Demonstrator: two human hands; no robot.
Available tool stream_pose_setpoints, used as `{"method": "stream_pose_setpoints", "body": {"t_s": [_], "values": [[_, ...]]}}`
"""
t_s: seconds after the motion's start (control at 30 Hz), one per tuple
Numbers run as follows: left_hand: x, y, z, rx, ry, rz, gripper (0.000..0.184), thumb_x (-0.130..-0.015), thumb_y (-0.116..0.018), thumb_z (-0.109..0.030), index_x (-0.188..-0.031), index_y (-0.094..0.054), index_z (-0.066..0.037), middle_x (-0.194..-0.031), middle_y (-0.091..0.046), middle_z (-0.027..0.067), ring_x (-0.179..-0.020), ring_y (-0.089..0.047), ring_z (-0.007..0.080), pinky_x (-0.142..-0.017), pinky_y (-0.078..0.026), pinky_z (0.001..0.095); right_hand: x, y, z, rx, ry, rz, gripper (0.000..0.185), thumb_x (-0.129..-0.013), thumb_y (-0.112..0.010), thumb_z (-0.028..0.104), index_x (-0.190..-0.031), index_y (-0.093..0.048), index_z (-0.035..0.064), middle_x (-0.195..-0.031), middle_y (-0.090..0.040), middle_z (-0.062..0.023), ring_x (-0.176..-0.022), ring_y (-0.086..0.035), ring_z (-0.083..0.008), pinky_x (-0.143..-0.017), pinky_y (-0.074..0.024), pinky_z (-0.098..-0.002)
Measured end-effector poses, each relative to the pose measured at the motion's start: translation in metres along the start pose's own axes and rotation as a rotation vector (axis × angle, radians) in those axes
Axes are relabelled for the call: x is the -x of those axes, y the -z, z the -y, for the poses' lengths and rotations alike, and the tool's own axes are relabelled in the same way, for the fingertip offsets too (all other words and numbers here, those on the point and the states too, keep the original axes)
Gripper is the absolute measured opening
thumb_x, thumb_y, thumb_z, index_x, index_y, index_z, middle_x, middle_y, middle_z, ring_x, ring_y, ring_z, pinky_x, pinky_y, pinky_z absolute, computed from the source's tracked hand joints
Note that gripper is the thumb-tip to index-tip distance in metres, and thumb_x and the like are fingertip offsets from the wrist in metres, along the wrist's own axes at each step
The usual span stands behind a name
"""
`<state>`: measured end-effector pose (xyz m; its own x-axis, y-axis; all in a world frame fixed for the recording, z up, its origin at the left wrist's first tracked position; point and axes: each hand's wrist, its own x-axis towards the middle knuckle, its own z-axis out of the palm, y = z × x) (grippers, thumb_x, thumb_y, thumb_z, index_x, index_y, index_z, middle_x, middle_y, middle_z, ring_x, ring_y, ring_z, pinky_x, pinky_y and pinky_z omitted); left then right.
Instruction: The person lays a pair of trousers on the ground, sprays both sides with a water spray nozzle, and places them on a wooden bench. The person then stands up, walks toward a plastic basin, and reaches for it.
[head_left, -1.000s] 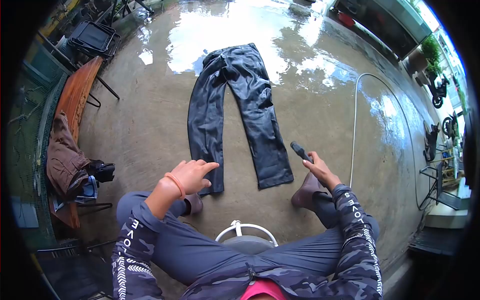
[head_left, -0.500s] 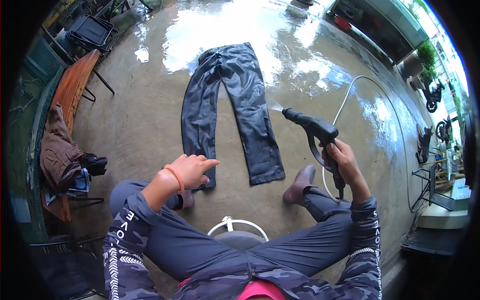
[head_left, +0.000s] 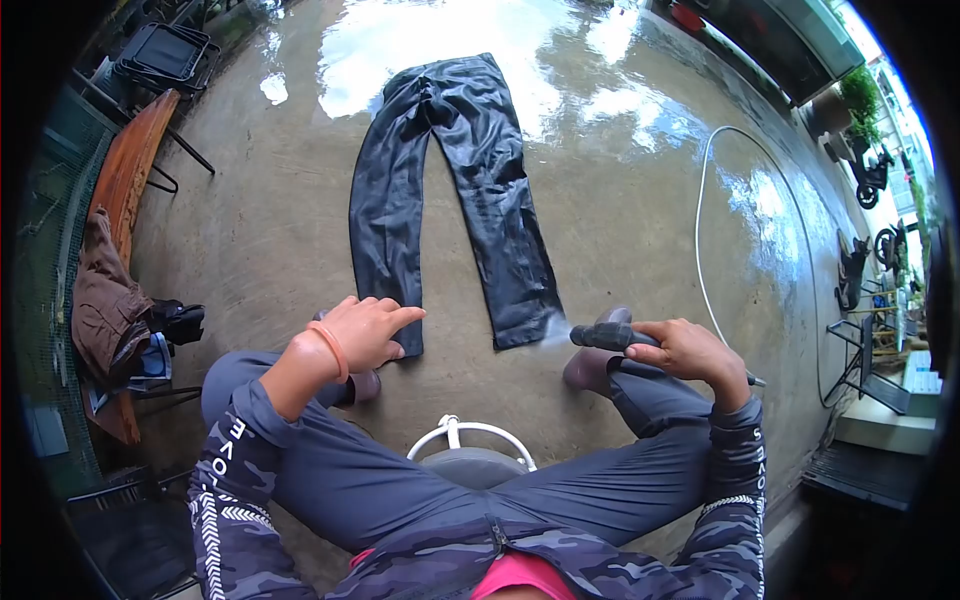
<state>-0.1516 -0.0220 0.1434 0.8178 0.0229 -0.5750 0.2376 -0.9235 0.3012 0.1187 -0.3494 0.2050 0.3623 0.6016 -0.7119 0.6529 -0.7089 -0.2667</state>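
Observation:
Wet black trousers (head_left: 500, 225) lie spread on the concrete floor, waistband at the far end and legs toward me. My right hand (head_left: 698, 352) is wrapped round a black pressure-washer gun (head_left: 605, 336), which points left. A fine spray leaves its nozzle and meets the hem of the trousers' right-side leg. The gun's handle and trigger are mostly hidden by the hand. My left hand (head_left: 366, 332), with an orange band on the wrist, holds nothing. Its fingers are stretched out over the left-side hem; whether they touch the cloth I cannot tell.
A pale hose (head_left: 700, 220) loops across the wet floor (head_left: 620, 220) at the right. On the left stands a wooden bench (head_left: 145, 165) with brown clothing (head_left: 108, 285) on it. Folded black chairs (head_left: 170, 58) are behind it. A stool (head_left: 470, 465) stands between my legs.
My right hand has turned the gun downward, moving the spray from the trousers' mid-leg to the hem. The view has shifted slightly, so the trousers appear higher. My left hand stays near the left-side hem.

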Motion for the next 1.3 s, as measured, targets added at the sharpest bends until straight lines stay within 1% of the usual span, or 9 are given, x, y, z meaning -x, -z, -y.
{"method": "stream_pose_setpoints", "body": {"t_s": [0.17, 0.4, 0.57, 0.8, 0.97, 1.1, 1.17, 1.23, 1.3], "values": [[0.001, 0.0, -0.001, 0.006, -0.009, -0.015, 0.06, -0.085, -0.069, -0.02, -0.142, -0.051, -0.017, -0.128, -0.063, 0.0098, -0.117, -0.059, 0.0289, -0.1, -0.046, 0.0405, 0.013, 0.012, 0.009, -0.212, 0.116, -0.063, 0.05, -0.094, -0.059, 0.052, -0.128, -0.064, 0.0152, -0.095, -0.069, -0.0209, -0.09, -0.065, -0.0416, -0.078, -0.0504, -0.0455], [0.002, -0.004, 0.001, 0.013, -0.022, -0.026, 0.06, -0.084, -0.069, -0.019, -0.142, -0.051, -0.017, -0.128, -0.063, 0.0102, -0.118, -0.059, 0.0291, -0.1, -0.046, 0.0402, 0.008, 0.008, -0.001, -0.047, 0.103, 0.02, 0.047, -0.095, -0.059, 0.049, -0.126, -0.065, 0.0141, -0.089, -0.068, -0.0214, -0.084, -0.065, -0.0415, -0.074, -0.05, -0.0449], [0.001, -0.005, 0.0, 0.012, -0.019, -0.008, 0.061, -0.084, -0.07, -0.021, -0.142, -0.051, -0.017, -0.129, -0.062, 0.0106, -0.118, -0.059, 0.0295, -0.1, -0.046, 0.0405, 0.018, 0.015, 0.005, -0.261, 0.236, -0.013, 0.049, -0.095, -0.059, 0.05, -0.125, -0.065, 0.0119, -0.086, -0.067, -0.0222, -0.082, -0.064, -0.0421, -0.073, -0.0493, -0.0454], [-0.003, -0.006, -0.001, -0.011, -0.018, 0.025, 0.058, -0.09, -0.067, -0.026, -0.144, -0.048, -0.019, -0.129, -0.061, 0.0094, -0.121, -0.057, 0.028, -0.101, -0.045, 0.0425, 0.021, 0.025, 0.007, -0.121, 0.143, 0.005, 0.045, -0.095, -0.06, 0.046, -0.122, -0.065, 0.0093, -0.084, -0.065, -0.0237, -0.077, -0.062, -0.0433, -0.069, -0.0482, -0.0444], [-0.011, -0.015, -0.004, -0.034, -0.013, 0.054, 0.058, -0.09, -0.067, -0.028, -0.145, -0.048, -0.019, -0.129, -0.062, 0.0111, -0.12, -0.059, 0.0287, -0.1, -0.047, 0.0431, 0.021, 0.025, -0.002, -0.234, 0.081, -0.283, 0.038, -0.097, -0.059, 0.04, -0.113, -0.065, 0.0058, -0.081, -0.064, -0.0233, -0.074, -0.061, -0.0426, -0.068, -0.0475, -0.0435], [-0.049, -0.043, -0.01, 0.018, -0.064, 0.216, 0.06, -0.087, -0.07, -0.029, -0.143, -0.051, -0.017, -0.129, -0.062, 0.0135, -0.119, -0.06, 0.0326, -0.098, -0.049, 0.0432, 0.01, 0.026, 0.001, -0.375, 0.076, -0.422, 0.04, -0.099, -0.056, 0.04, -0.112, -0.063, 0.0024, -0.075, -0.062, -0.02, -0.067, -0.061, -0.0332, -0.066, -0.0477, -0.0411], [-0.078, -0.06, -0.01, 0.028, -0.095, 0.381, 0.06, -0.089, -0.068, -0.029, -0.144, -0.05, -0.017, -0.132, -0.062, 0.0148, -0.121, -0.059, 0.0336, -0.101, -0.048, 0.0427, 0.008, 0.036, 0.005, -0.335, 0.079, -0.374, 0.044, -0.1, -0.055, 0.043, -0.114, -0.064, 0.002, -0.074, -0.062, -0.0187, -0.066, -0.061, -0.0306, -0.066, -0.048, -0.0413], [-0.123, -0.098, 0.0, 0.058, -0.067, 0.383, 0.06, -0.089, -0.068, -0.03, -0.144, -0.05, -0.016, -0.133, -0.062, 0.0153, -0.122, -0.059, 0.0338, -0.103, -0.047, 0.0419, 0.011, 0.047, 0.011, -0.191, 0.012, -0.065, 0.047, -0.099, -0.055, 0.046, -0.116, -0.064, 0.0027, -0.075, -0.063, -0.0188, -0.068, -0.061, -0.0317, -0.067, -0.0485, -0.0416], [-0.165, -0.128, 0.001, 0.088, -0.046, 0.383, 0.06, -0.089, -0.068, -0.03, -0.145, -0.05, -0.016, -0.134, -0.061, 0.0158, -0.122, -0.059, 0.034, -0.104, -0.046, 0.0411, 0.007, 0.047, 0.011, -0.163, 0.024, -0.052, 0.049, -0.099, -0.055, 0.047, -0.117, -0.065, 0.0027, -0.076, -0.064, -0.0186, -0.069, -0.062, -0.033, -0.068, -0.0488, -0.0418]]}}
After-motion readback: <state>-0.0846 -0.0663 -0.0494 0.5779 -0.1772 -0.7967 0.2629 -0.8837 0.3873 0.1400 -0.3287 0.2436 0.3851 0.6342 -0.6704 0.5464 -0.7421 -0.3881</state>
